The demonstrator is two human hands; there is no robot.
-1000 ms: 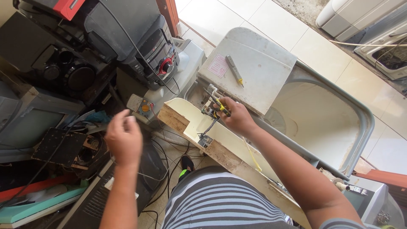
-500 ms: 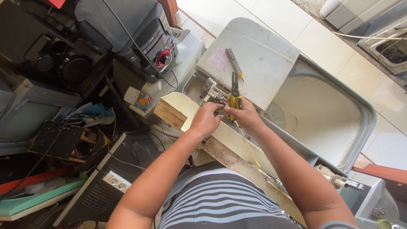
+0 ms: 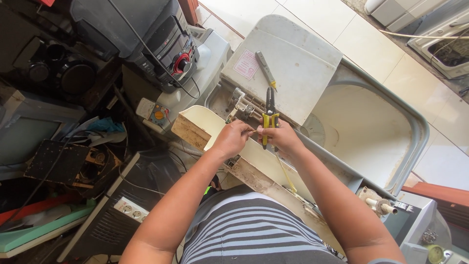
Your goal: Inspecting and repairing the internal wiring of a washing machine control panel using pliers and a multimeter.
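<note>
A twin-tub washing machine (image 3: 391, 127), its grey plastic shell smooth and rigid, lies opened up under me, the round tub gaping at 3 o'clock from my hands. Its flat lid (image 3: 298, 68) stands at 12 o'clock, hard and slick, with a slim screwdriver (image 3: 266, 70) lying loose on it. The cream control panel (image 3: 215, 128) is tipped up toward me, thin moulded plastic that I judge light and somewhat brittle at the edges. At 9 o'clock a black stereo (image 3: 161, 44) and speakers crowd the floor.

My right hand (image 3: 282, 139) is clenched around the yellow-sleeved handles of the pliers (image 3: 268, 120), steel jaws pointing to 12 o'clock; the rubbery sleeves give a sure grip, the bare metal would be slippery. My left hand (image 3: 232, 138) sits just beside it at 9 o'clock, fingers pinched on a thin wire (image 3: 252, 131) between the two hands. That wire looks limp and light, best held close to its end. A yellowish lead (image 3: 286, 173) trails down at 6 o'clock.
</note>
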